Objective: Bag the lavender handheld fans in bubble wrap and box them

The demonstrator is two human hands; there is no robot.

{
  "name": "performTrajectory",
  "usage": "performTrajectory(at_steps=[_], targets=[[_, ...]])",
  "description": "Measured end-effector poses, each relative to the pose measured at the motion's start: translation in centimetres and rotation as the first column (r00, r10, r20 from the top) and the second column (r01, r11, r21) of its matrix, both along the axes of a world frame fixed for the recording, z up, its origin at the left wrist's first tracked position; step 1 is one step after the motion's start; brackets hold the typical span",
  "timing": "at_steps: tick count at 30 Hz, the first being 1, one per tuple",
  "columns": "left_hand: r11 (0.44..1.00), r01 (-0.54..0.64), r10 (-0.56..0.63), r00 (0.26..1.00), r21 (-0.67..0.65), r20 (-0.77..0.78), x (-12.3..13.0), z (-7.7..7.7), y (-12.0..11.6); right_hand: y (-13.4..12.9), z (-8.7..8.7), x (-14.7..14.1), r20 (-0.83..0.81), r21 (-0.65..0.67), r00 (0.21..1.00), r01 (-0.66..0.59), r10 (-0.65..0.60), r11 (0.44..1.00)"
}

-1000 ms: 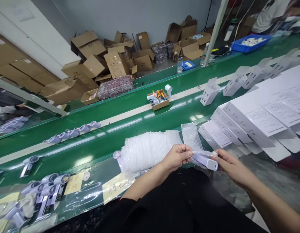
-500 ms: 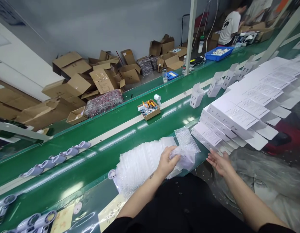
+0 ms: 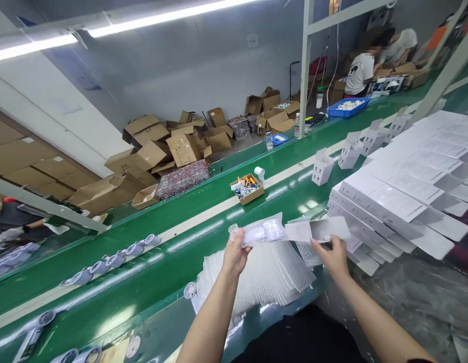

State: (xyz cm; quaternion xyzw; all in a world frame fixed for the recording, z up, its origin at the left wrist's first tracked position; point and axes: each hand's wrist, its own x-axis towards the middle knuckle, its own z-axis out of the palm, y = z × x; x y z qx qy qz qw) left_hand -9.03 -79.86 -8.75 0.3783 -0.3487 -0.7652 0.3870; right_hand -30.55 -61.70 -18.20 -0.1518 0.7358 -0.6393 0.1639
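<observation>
My left hand [image 3: 236, 254] is closed on one end of a bubble-wrapped handheld fan [image 3: 263, 231], whose pale purple body shows faintly through the clear wrap. My right hand [image 3: 333, 258] grips a white carton [image 3: 330, 228] between thumb and fingers. The carton lies sideways, with a flap toward the wrapped fan; whether the two touch I cannot tell. Beneath both hands spreads a fanned row of bubble bags [image 3: 252, 275]. A bare handheld fan [image 3: 190, 290] sits at the row's left end. Stacked flat white cartons [image 3: 389, 194] lie beyond my right hand.
A green conveyor belt [image 3: 203, 252] runs diagonally across, carrying pale purple fans [image 3: 115, 260] at left. On its middle strip stands a small parts box [image 3: 248, 190]. Several upright open white cartons [image 3: 322, 169] stand to the right. Co-workers [image 3: 360, 73] sit at the far right.
My left hand has lifted the wrapped fan up off the bubble bags. My right hand, empty before, now holds a white carton beside it. The camera view has tipped upward.
</observation>
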Motion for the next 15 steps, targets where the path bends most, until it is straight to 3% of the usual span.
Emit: performTrajectory(at_steps=[3,7,9,11,13,15], targets=[[0.997,-0.05,0.047,0.997,-0.058,-0.057,-1.7,1.6,-1.8,-6.8,2.4,-3.4,-0.33,-0.003,0.927,-0.188,0.177,0.982],[0.977,-0.078,0.071,0.997,-0.199,-0.041,-7.0,2.7,-4.5,-15.8,4.3,-7.9,-0.335,-0.005,0.765,-0.586,0.551,0.81],[0.948,-0.045,0.064,0.997,-0.316,0.049,-9.9,1.9,-6.1,-19.0,3.8,-9.5,-0.285,-0.005,0.697,-0.687,0.658,0.726],[0.898,0.045,0.068,0.969,-0.438,0.238,-11.8,0.5,-7.6,-21.1,2.4,-10.5,-0.236,-0.015,0.663,-0.734,0.711,0.679],[0.826,0.178,0.119,0.872,-0.534,0.474,-12.5,-0.7,-8.5,-22.3,0.8,-11.1,-0.195,-0.029,0.654,-0.749,0.731,0.662],[0.717,0.357,0.197,0.72,-0.598,0.666,-12.2,-0.9,-8.8,-22.8,-0.5,-11.2,-0.166,-0.038,0.645,-0.76,0.746,0.649]])
